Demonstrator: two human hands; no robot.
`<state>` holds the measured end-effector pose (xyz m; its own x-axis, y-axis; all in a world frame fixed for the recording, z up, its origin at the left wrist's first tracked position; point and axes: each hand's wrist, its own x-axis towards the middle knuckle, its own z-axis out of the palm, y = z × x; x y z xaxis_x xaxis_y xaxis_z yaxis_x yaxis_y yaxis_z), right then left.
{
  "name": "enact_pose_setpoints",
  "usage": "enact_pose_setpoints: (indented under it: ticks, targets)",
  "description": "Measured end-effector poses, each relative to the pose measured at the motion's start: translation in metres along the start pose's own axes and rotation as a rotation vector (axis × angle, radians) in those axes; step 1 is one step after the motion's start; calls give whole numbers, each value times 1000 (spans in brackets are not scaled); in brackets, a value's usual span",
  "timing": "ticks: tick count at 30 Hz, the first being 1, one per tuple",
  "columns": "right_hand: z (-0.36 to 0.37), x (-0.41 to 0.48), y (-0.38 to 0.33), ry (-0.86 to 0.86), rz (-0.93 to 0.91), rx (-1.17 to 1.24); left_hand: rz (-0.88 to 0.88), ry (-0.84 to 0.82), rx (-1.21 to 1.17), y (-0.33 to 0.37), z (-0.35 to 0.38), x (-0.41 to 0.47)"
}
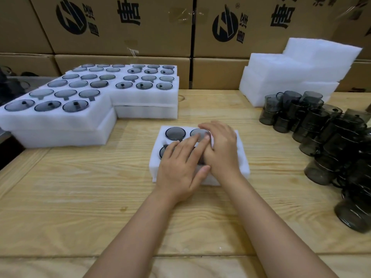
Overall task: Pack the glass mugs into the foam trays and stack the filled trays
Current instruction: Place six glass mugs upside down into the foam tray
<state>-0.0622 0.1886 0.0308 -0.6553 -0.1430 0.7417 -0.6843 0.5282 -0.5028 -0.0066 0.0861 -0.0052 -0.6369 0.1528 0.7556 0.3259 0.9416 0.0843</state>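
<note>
— The hands?
— Left hand (180,167) and right hand (220,151) lie flat, fingers straight, gripping nothing, atop smoky round glass mugs (175,133) in the white rectangular foam tray (243,159), twelve o'clock.
— Others?
— Loose mugs (313,121) at three o'clock; filled trays (60,121) at ten.

Left hand (180,165) and right hand (221,151) lie flat, fingers straight, on small white foam tray (243,157) holding smoky grey glass mugs (175,133), probably pressing them down; pale wooden table (80,187) beneath.
</note>
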Motion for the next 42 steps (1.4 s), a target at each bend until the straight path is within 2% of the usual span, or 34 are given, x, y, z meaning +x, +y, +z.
enact_pose_setpoints:
  ticks: [3, 6, 9, 15, 19, 24, 30, 32, 34, 36, 39, 42]
  targets:
    - [-37, 0, 27, 119, -38, -297, 28, 4, 185, -4, 8, -1]
    - [-83, -4, 63, 138, 152, -616, 37, 55, 277, -5, 14, -1]
    - [-116, -11, 85, 65, 384, -788, 33, 70, 363, -6, 18, 1]
    - [-131, -20, 104, -150, 595, -930, 78, 146, 442, -10, 23, 1]
    - [-132, -25, 112, -139, 609, -849, 77, 174, 415, -11, 23, 1]
    - [-122, -29, 105, -47, 582, -592, 80, 191, 393, -11, 25, 0]
    - [-95, -31, 86, -82, 331, -295, 58, 188, 353, -10, 24, 1]
    - [-88, -32, 82, -105, 284, -259, 50, 176, 343, -10, 23, 0]
    - [-87, -31, 83, -51, 266, -270, 42, 157, 335, -10, 23, 0]
    - [-94, -27, 89, -9, 310, -270, 33, 140, 328, -9, 22, 0]
    - [-104, -23, 101, -165, 464, -138, 22, 126, 306, -9, 20, 0]
    - [-103, -25, 111, -337, 517, -90, 14, 120, 276, -6, 20, 0]
